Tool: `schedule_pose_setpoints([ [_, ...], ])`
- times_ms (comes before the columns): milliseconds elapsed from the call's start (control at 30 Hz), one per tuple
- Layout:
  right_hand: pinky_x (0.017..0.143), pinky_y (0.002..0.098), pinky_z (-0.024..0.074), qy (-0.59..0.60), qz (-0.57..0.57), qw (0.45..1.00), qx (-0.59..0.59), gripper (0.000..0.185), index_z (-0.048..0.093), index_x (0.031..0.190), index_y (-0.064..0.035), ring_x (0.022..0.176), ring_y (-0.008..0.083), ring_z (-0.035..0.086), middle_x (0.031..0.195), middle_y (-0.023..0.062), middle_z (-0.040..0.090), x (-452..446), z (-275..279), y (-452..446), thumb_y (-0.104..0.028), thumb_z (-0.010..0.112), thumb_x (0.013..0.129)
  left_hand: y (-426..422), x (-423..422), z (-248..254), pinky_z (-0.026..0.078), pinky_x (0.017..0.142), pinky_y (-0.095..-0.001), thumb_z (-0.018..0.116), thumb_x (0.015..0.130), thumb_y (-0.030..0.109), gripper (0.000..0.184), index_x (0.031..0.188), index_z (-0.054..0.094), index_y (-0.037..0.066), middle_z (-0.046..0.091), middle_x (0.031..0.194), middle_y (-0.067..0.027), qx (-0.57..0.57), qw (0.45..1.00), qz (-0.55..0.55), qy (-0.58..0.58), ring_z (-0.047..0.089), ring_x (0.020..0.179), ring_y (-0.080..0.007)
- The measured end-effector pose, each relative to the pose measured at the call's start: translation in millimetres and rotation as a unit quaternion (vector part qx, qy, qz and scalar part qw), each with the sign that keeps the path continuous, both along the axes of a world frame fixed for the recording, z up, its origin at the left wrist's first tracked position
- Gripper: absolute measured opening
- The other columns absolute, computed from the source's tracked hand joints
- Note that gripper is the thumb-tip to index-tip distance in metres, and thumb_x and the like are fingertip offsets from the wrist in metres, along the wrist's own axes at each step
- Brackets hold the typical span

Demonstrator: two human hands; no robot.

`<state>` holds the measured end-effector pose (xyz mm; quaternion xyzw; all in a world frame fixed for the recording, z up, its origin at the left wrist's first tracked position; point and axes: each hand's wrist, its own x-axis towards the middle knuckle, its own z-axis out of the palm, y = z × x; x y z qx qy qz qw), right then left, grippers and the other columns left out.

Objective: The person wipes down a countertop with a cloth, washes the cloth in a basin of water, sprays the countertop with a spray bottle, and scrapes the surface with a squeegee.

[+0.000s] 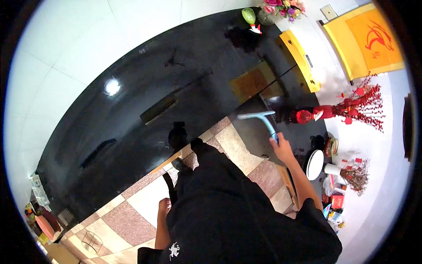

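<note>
My right hand [282, 148] is wrapped round the handle of a light-blue squeegee [268, 123]. The squeegee's blade hangs over the dark counter, close to its inner corner; whether it touches the surface I cannot tell. Low by my left side, my left hand [164, 206] has its fingers curled. A black strip [169, 187] shows right beside those fingers, and I cannot make out whether they grip it. The glossy black countertop [132, 88] curves in front of me, with streaks and reflections on it.
At the far end stand a green spray bottle [249, 16] and a flower vase [265, 17]. A yellow panel [301, 61] leans by the wall. On the right are a red vase [324, 112], a white round plate [314, 165] and a white pot [332, 169]. Checkered tiles [132, 220] cover the floor.
</note>
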<state>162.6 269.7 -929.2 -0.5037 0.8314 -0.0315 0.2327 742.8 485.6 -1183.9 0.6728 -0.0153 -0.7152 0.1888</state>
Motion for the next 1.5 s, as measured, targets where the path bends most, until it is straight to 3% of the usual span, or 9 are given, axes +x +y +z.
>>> schedule_pose_setpoints([
  [167, 0.06, 0.047, 0.0468, -0.024, 0.147, 0.987, -0.064, 0.032, 0.055, 0.107, -0.005, 0.067, 0.0432, 0.063, 0.07, 0.0224, 0.06, 18, 36, -127, -0.036, 0.056, 0.101, 38, -18, -72, 0.045, 0.054, -0.0341, 0.046, 0.099, 0.023, 0.029, 0.089, 0.065, 0.005, 0.06, 0.072, -0.0026, -0.005, 0.999, -0.034, 0.023, 0.054, 0.058, -0.0157],
  [233, 0.061, 0.049, 0.0467, -0.063, 0.19, 0.971, -0.134, 0.03, 0.053, 0.108, -0.0054, 0.068, 0.0442, 0.063, 0.07, 0.0233, 0.06, 46, 20, -198, -0.035, 0.054, 0.102, 26, -51, -56, 0.051, 0.064, -0.0375, 0.047, 0.099, 0.025, 0.031, 0.093, 0.066, 0.002, 0.066, 0.079, -0.0075, 0.02, 0.986, 0.144, 0.081, 0.062, 0.068, -0.0199],
  [567, 0.08, 0.0549, 0.0513, -0.009, 0.299, 0.941, -0.157, 0.054, 0.055, 0.103, 0.0037, 0.09, 0.0468, 0.067, 0.098, 0.0285, 0.068, 233, -91, -524, -0.05, 0.05, 0.1, 106, -125, 29, 0.051, 0.08, -0.0396, 0.046, 0.097, 0.028, 0.031, 0.094, 0.064, 0.004, 0.068, 0.088, -0.0093, 0.043, 0.966, 0.256, 0.007, 0.064, 0.082, -0.023],
  [700, 0.067, 0.047, 0.0556, 0.013, 0.276, 0.96, -0.034, 0.051, 0.048, 0.117, 0.0046, 0.062, 0.0346, 0.069, 0.09, 0.0253, 0.068, 268, -87, -552, -0.045, 0.045, 0.103, 135, -155, 64, 0.05, 0.08, -0.0396, 0.046, 0.096, 0.028, 0.03, 0.094, 0.064, 0.004, 0.067, 0.087, -0.0085, 0.069, 0.967, 0.243, -0.032, 0.063, 0.082, -0.0226],
  [833, 0.068, 0.0509, 0.0569, 0.063, 0.323, 0.944, -0.024, 0.034, 0.046, 0.119, 0.0049, 0.084, 0.0444, 0.071, 0.101, 0.0315, 0.066, 266, -83, -544, -0.021, 0.05, 0.098, 158, -160, 78, 0.05, 0.08, -0.0396, 0.046, 0.096, 0.029, 0.03, 0.094, 0.064, 0.005, 0.067, 0.087, -0.0077, 0.082, 0.966, 0.241, -0.043, 0.063, 0.082, -0.0221],
  [1033, 0.092, 0.0562, 0.0504, 0.111, 0.329, 0.938, 0.005, 0.031, 0.049, 0.117, 0.0002, 0.107, 0.0499, 0.062, 0.114, 0.0326, 0.063, 221, -87, -464, -0.02, 0.055, 0.094, 181, -127, 60, 0.05, 0.08, -0.0396, 0.046, 0.096, 0.029, 0.029, 0.094, 0.064, 0.006, 0.067, 0.087, -0.0065, 0.078, 0.974, 0.208, -0.03, 0.062, 0.083, -0.0215],
  [1300, 0.076, 0.0598, 0.0507, 0.109, 0.281, 0.951, 0.066, 0.058, 0.029, 0.145, 0.004, 0.088, 0.0516, 0.064, 0.098, 0.035, 0.063, 88, -93, -87, -0.01, 0.052, 0.093, 199, 1, -64, 0.049, 0.081, -0.0396, 0.046, 0.096, 0.03, 0.028, 0.094, 0.064, 0.008, 0.066, 0.087, -0.0049, 0.08, 0.987, 0.136, 0.014, 0.061, 0.083, -0.0206],
  [1367, 0.086, 0.0532, 0.0513, 0.122, 0.236, 0.947, 0.179, 0.054, 0.042, 0.145, -0.0043, 0.101, 0.0493, 0.063, 0.105, 0.0343, 0.063, 45, -65, 19, -0.013, 0.054, 0.092, 159, 29, -29, 0.047, 0.083, -0.039, 0.047, 0.094, 0.03, 0.025, 0.094, 0.064, 0.012, 0.064, 0.088, -0.002, 0.062, 0.994, 0.084, 0.027, 0.06, 0.086, -0.0189],
  [1500, 0.069, 0.0466, 0.049, 0.07, 0.095, 0.877, 0.465, 0.038, 0.052, 0.116, -0.0032, 0.073, 0.036, 0.06, 0.079, 0.0228, 0.059, -78, -131, 275, -0.026, 0.065, 0.088, 77, 50, 46, 0.055, 0.076, -0.0427, 0.044, 0.093, 0.031, 0.034, 0.099, 0.065, 0.004, 0.07, 0.096, -0.0105, 0.024, 0.999, -0.014, -0.044, 0.066, 0.082, -0.0246],
])
